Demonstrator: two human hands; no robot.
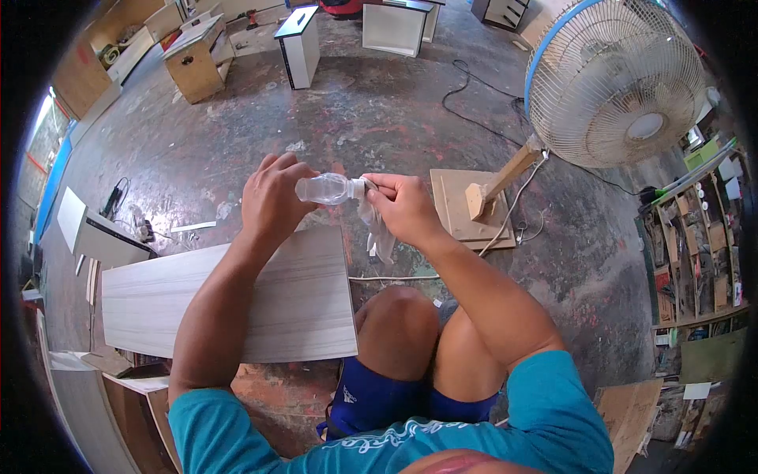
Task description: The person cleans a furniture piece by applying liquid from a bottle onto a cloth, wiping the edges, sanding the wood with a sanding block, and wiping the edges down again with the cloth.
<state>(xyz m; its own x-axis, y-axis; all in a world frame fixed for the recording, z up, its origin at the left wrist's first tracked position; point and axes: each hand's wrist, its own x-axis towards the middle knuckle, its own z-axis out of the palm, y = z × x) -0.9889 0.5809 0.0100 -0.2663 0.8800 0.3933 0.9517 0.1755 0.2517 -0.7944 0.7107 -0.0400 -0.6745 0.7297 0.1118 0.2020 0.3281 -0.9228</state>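
A small clear plastic bottle [325,189] lies sideways in the air in front of me, its neck pointing right. My left hand [276,196] is closed round the bottle's base end. At the neck, my right hand [399,204] pinches a thin whitish cloth [376,229], which hangs down below the fingers. A wood-grain grey board [304,308] lies under my left forearm, left of my knees.
A large fan [620,87] on a wooden post and square base [450,197] stands at the right. Cables cross the floor. White cabinets [300,49] and a wooden box [193,67] stand farther off; a shelf rack [695,245] is at far right.
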